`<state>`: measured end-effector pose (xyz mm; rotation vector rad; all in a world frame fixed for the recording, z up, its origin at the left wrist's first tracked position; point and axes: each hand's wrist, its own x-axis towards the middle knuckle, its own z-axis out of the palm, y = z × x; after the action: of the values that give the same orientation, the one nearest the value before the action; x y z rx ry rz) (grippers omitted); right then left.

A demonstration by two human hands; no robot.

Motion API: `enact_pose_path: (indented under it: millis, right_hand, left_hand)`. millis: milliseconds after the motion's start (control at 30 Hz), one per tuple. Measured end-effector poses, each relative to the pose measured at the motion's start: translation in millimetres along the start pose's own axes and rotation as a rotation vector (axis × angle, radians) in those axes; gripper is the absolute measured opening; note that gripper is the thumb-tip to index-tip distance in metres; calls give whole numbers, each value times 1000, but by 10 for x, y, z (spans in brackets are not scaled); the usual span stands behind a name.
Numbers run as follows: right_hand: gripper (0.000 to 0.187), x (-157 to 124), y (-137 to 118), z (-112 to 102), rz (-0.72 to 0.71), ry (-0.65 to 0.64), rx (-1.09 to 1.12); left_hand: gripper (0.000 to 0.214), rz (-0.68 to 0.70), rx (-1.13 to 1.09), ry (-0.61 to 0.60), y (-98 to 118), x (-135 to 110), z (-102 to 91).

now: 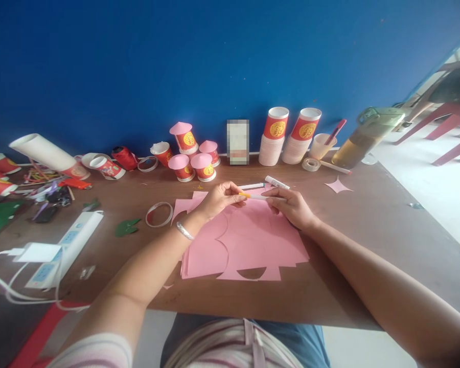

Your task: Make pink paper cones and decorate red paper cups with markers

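The left hand has its grip pinched on the orange end of a white marker, thumb against fingers, while the right hand has its grip closed around the white end; the marker lies crosswise between them, over the far part of the pink paper sheets. Those sheets, some with curved cut-outs, lie loosely piled on the tabletop. By their far edge are a thin white pen and a short white marker. Left of the sheets, just beside them, is a flat ring, then a green scrap and, farther out, a power strip with a white charger plugged in. Beyond the sheets stand four red cups with pink cone tops, one raised on the others, and two tall cup stacks. Right of the sheets, well apart, lie a pink star-shaped scrap and, farther back, a tape roll near a jug of yellowish liquid.
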<state>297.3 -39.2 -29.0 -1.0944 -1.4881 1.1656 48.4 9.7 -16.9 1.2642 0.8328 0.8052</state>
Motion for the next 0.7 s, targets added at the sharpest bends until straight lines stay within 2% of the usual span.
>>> enact_pose_path:
  millis: [200, 267, 333, 400, 500, 567, 700]
  right_hand:
    - [34, 45, -35, -3, 4, -2, -115]
    - [27, 92, 10, -23, -88, 17, -267]
    - [22, 142, 83, -58, -235, 33, -509]
    - [23, 187, 164, -104, -335, 65, -749]
    - [24, 234, 257, -165, -383, 70, -965]
    - [25, 258, 284, -183, -374, 44, -1045]
    - [25, 326, 251, -162, -347, -30, -1228]
  left_hand:
    - [41, 83, 157, -33, -20, 18, 15]
    - [41, 162, 315, -5, -28, 57, -14]
    - [49, 252, 510, 55, -19, 88, -73]
    - [50, 281, 653, 120, 12, 82, -163]
    - [31, 292, 820, 124, 95, -24, -322]
    - [24, 295, 906, 79, 154, -148, -411]
    - [20, 294, 1077, 34, 215, -419, -501]
